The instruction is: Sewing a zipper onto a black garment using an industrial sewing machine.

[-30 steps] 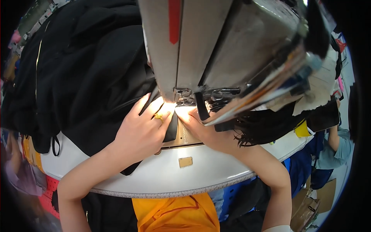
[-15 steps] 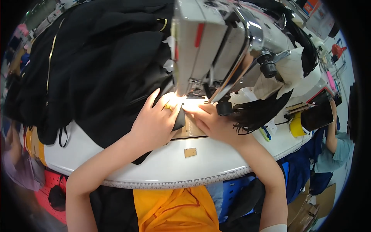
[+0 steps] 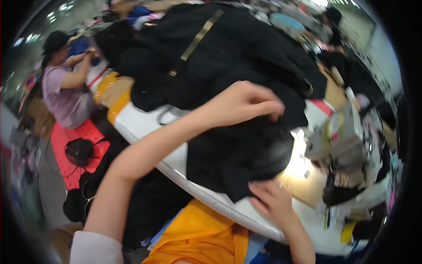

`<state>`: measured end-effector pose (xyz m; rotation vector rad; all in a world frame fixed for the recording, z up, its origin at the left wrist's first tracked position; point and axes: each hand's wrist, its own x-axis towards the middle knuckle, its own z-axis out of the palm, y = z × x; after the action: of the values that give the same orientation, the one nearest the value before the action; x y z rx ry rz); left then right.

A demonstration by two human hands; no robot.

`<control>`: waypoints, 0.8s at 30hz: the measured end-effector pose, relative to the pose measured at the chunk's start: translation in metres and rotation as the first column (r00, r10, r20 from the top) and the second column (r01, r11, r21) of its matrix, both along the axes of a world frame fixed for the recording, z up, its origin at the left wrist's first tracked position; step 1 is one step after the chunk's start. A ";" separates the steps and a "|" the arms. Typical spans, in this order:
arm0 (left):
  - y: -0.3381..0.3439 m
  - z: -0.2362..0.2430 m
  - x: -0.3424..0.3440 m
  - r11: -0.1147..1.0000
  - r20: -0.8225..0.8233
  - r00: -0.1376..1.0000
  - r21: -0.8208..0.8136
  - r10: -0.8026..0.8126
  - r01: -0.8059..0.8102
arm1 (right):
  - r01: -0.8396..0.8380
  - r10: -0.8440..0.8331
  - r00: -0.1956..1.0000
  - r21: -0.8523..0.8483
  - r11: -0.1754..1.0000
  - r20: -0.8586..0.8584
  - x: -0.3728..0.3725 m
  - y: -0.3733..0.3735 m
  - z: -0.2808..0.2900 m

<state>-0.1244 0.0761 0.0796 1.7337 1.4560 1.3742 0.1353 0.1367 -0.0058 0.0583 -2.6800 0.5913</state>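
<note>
My left hand (image 3: 257, 99) is raised over a large heap of black garments (image 3: 246, 48) with gold zips, its fingers curled and blurred; whether they grip any cloth is unclear. Lower down, my right hand (image 3: 272, 200) touches the corner of a black fabric piece (image 3: 228, 163) hanging toward the front edge of the white tabletop (image 3: 173, 160); motion blur hides whether it pinches it. To the right of that fabric stands a sewing machine (image 3: 338, 136), its lamp lighting the metal bed plate (image 3: 303, 185).
A person in a pink-lilac top (image 3: 66, 97) works at the left, near a red perforated crate (image 3: 66, 169) holding a black object. Orange cloth (image 3: 198, 237) lies below the table edge. More cloth heaps and another person (image 3: 332, 20) are at the back.
The view has swung left, so the machine now sits at the right. My hands have left the needle area and moved apart, the left rising over the garments, the right at the cloth's corner.
</note>
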 end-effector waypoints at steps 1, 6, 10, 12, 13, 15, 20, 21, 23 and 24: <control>0.025 -0.007 -0.013 0.918 -0.353 0.873 0.331 0.336 -0.220 | -0.057 0.057 0.998 -0.027 0.998 0.015 0.001 0.002 0.000; 0.096 -0.099 -0.020 0.845 -0.807 0.348 0.313 0.478 -0.435 | -0.173 0.230 0.966 -0.366 0.915 0.118 0.007 0.014 0.002; 0.104 -0.083 -0.028 0.918 -0.798 0.545 0.026 0.258 -0.396 | -0.263 0.338 0.935 -0.423 0.867 0.110 0.008 0.013 0.001; 0.098 -0.063 -0.062 0.927 -0.612 0.700 0.181 0.368 -0.330 | -0.166 0.282 0.920 -0.381 0.909 0.271 0.009 0.010 0.006; 0.093 -0.047 -0.072 0.937 -0.431 0.832 0.150 0.350 -0.316 | -0.101 0.235 0.928 -0.413 0.905 0.288 0.013 0.010 0.003; 0.060 -0.015 -0.065 0.943 0.140 0.936 0.024 0.324 -0.331 | -0.049 0.182 0.941 -0.415 0.908 0.286 0.023 0.012 0.002; -0.097 -0.008 -0.113 0.949 0.087 0.989 -0.301 0.123 -0.092 | -0.120 0.217 0.941 -0.341 0.932 0.261 0.019 0.011 0.001; -0.107 -0.001 -0.111 0.937 0.229 0.968 -0.349 0.101 -0.016 | -0.129 0.223 0.933 -0.318 0.939 0.282 0.016 0.011 0.002; -0.110 0.016 -0.093 0.958 0.181 0.971 -0.266 0.157 -0.106 | -0.143 0.238 0.920 -0.298 0.944 0.310 0.014 0.010 0.002; -0.092 0.022 -0.076 0.961 -0.008 0.968 -0.122 0.250 -0.249 | -0.133 0.222 0.915 -0.266 0.955 0.337 0.012 0.009 0.001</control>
<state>-0.2001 -0.0162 0.1013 1.5065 1.7648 1.3799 0.1474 0.1452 -0.0046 0.1420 -2.9539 1.0746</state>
